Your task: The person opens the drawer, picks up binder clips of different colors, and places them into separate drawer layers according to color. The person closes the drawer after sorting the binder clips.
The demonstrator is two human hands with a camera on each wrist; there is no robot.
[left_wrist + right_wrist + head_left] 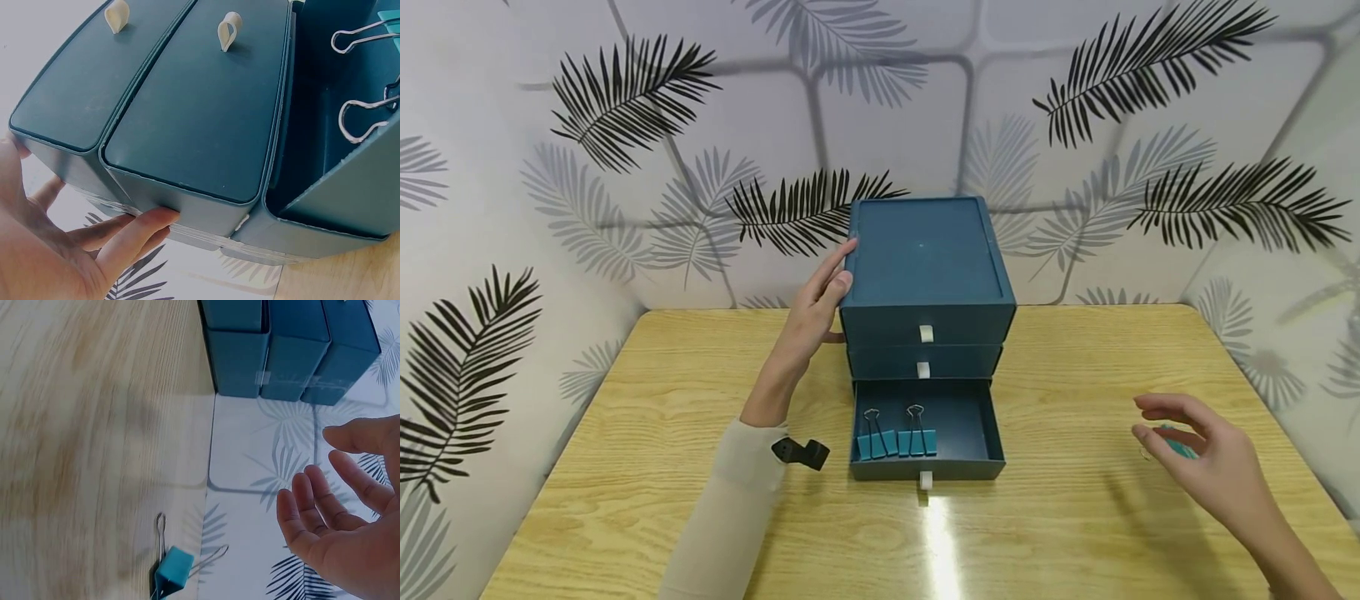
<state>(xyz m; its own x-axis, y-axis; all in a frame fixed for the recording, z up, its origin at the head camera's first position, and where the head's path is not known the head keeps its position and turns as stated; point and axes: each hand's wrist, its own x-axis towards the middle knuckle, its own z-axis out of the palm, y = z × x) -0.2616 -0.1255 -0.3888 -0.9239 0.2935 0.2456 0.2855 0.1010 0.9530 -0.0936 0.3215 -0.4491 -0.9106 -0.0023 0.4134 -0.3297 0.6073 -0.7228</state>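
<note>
A dark blue desktop drawer unit point(925, 250) with three stacked drawers stands at the table's middle, its bottom drawer point(973, 437) pulled out. Two teal binder clips, a left one point(877, 445) and a right one point(917, 442), lie inside that drawer. My left hand point(808, 321) rests against the unit's left side, fingers extended along the wall, as the left wrist view also shows. Over the table at the right, my right hand point(1213, 458) hovers with loosely bent fingers and nothing in them. Another teal binder clip point(175, 567) lies on the table beneath it, partly hidden by the hand in the head view.
The two upper drawers, top point(880, 327) and middle point(887, 362), are closed, each with a small pale pull tab. The wooden table point(700, 375) meets a wall point(895, 125) with a leaf pattern behind the unit.
</note>
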